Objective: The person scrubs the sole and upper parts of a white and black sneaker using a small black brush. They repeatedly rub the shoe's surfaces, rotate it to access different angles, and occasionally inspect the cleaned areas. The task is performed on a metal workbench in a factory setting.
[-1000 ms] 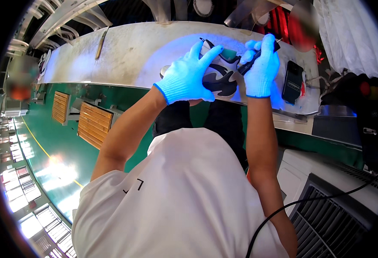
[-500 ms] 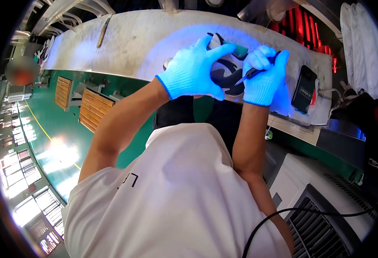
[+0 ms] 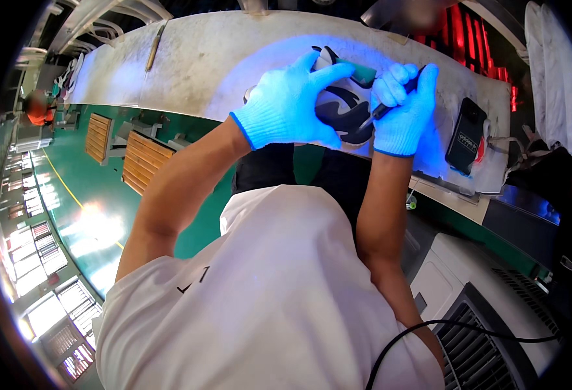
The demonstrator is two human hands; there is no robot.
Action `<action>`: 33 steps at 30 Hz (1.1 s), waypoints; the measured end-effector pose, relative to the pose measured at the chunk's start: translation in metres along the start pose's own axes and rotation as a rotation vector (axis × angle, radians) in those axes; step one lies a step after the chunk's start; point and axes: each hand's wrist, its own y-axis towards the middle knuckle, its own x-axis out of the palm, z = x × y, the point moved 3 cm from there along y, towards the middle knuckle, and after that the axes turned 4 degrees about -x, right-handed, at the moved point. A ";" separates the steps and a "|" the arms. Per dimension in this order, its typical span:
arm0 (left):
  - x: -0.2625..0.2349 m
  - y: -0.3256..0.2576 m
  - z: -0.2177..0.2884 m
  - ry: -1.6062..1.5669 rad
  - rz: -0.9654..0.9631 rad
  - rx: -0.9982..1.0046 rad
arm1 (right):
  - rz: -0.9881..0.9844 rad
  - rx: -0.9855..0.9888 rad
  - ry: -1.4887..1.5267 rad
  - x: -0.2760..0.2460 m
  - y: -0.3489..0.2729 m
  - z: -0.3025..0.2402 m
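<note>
Upper middle of the frame, I'd steady the black-and-white piece (image 3: 344,121) with that spread left hand (image 3: 292,101), keeping it clear of the dark tool (image 3: 381,111) gripped in the curled right hand (image 3: 406,109).

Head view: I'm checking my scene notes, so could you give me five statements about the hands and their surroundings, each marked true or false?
1. The right hand holds a dark tool. True.
2. The phone lies between the two hands. False: it lies on the table, to the right of the right hand.
3. The left hand is gloved. True.
4. The floor is red. False: it is green.
5. The left hand is spread by a dark-and-light piece. True.
</note>
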 end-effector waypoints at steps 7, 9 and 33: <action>0.004 0.000 0.001 0.068 0.072 -0.013 | 0.428 -0.526 -0.881 0.037 -0.007 0.018; 0.003 -0.001 0.000 0.040 0.045 -0.029 | 0.435 -0.474 -0.971 0.039 -0.006 0.013; 0.030 -0.045 0.007 0.114 0.346 0.156 | 0.716 -0.245 -0.927 -0.018 -0.048 0.012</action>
